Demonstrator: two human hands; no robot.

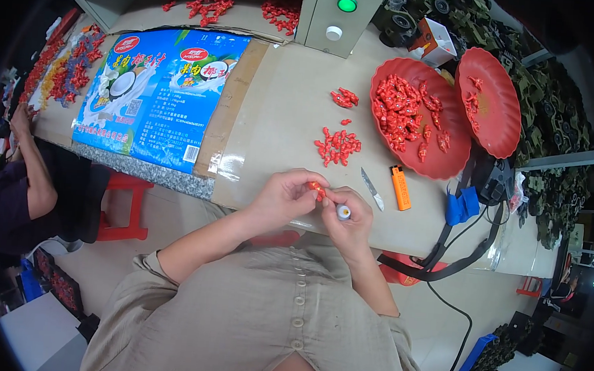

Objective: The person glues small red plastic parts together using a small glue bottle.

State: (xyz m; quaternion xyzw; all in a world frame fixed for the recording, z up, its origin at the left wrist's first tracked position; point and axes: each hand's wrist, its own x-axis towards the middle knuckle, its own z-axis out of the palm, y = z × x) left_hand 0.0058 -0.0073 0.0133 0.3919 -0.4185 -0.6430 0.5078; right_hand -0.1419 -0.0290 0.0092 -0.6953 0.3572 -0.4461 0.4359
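Just below the red pile [337, 147] of parts, the left hand [284, 197] is pinching 1 small red piece [317, 187], seemingly light and stiff, while the right hand [349, 220] is closing around a small tube [343, 211].

Head-worn fisheye, steeply down, close.

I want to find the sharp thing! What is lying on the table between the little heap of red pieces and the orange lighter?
A small knife blade lies between the heap of red pieces and the orange lighter, close beside the lighter, on the bare table in the head view.
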